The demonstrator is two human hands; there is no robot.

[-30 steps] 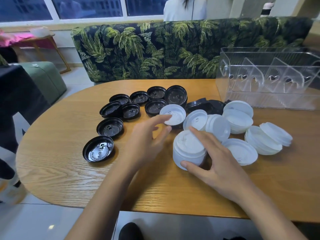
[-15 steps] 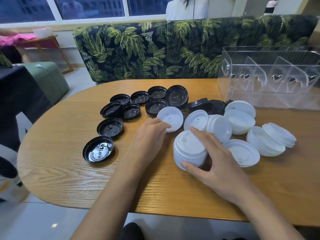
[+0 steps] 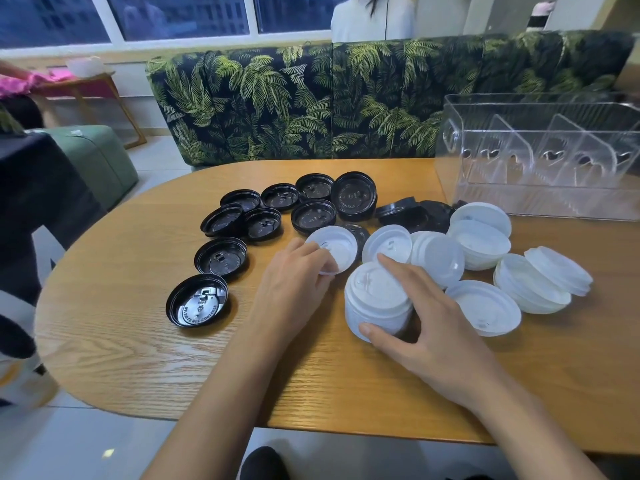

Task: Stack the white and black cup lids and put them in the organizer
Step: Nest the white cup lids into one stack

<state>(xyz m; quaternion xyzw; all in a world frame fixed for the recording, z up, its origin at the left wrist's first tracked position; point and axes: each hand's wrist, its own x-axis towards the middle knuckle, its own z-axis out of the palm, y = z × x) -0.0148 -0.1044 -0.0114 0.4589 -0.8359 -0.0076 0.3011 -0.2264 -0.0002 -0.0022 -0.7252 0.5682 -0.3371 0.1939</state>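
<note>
While the right hand [image 3: 436,327] kept the white lid stack [image 3: 379,306] pinned, thumb at its near side and forefinger across its top, the left hand [image 3: 294,282] had gone from open and reaching a second earlier to closed fingers on the near rim of a loose white lid [image 3: 334,247], which was now tipped up off the wooden table [image 3: 138,341]. That grip meant the lid was ready to join the stack beside it. Other white lids [image 3: 481,244] lay in small piles to the right, black lids [image 3: 221,259] were spread singly to the left and behind, and the clear organizer [image 3: 540,188] stood at the far right with nothing visible in its compartments, so sorting looked barely begun.
</note>
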